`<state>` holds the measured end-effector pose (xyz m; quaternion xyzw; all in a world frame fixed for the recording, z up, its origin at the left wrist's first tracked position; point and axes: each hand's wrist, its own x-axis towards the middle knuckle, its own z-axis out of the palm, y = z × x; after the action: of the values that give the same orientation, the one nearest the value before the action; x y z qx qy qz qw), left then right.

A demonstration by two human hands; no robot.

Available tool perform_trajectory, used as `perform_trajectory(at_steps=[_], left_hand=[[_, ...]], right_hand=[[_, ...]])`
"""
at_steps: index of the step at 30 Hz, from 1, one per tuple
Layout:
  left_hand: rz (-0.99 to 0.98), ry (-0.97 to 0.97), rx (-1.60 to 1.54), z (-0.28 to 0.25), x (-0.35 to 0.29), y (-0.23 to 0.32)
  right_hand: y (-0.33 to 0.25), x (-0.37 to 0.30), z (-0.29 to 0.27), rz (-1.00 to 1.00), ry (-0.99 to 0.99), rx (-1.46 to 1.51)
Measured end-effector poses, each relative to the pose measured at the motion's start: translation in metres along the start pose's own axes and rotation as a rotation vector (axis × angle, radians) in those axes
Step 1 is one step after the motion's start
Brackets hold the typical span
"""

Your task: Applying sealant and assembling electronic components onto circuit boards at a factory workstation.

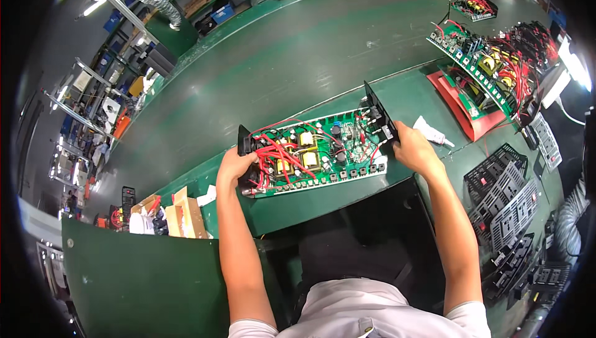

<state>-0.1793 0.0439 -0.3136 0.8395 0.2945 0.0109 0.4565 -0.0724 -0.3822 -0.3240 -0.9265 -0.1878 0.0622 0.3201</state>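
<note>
Between my hands, on the green workbench, lies a circuit board assembly (335, 155) with yellow transformers, red wires and a row of black parts along its near edge. Black end panels stand upright at both ends: the left panel (245, 140) and the taller, tilted right panel (380, 112). My left hand (234, 166) is closed around the lower part of the left panel, close to the bundle of red wires. At the other end, my right hand (416, 149) grips the right panel from outside, its thumb near the top edge. Some fingertips are hidden behind the panels.
Right of my right hand lies a white tube (431, 132). Beyond it, stacked circuit boards (472, 68) rest on a red sheet (444, 97). Slotted grey panels (514, 214) lie nearer on the right. An open cardboard box (194, 212) stands left of my left forearm.
</note>
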Motion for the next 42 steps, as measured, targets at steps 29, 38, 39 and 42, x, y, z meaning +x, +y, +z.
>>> perform_trajectory(at_steps=[29, 38, 39, 42], left_hand=[[0.582, 0.765, 0.354, -0.126, 0.264, -0.009], [0.701, 0.207, 0.262, 0.165, 0.192, 0.011], [0.713, 0.187, 0.256, 0.173, 0.185, 0.016], [0.805, 0.273, 0.291, 0.174, 0.178, 0.013]], right_hand=[[-0.104, 0.089, 0.143, -0.396, 0.222, 0.021], [-0.018, -0.115, -0.018, -0.229, 0.051, 0.101], [-0.004, -0.151, -0.037, -0.237, 0.189, 0.159], [0.017, -0.239, -0.097, -0.030, 0.491, -0.141]])
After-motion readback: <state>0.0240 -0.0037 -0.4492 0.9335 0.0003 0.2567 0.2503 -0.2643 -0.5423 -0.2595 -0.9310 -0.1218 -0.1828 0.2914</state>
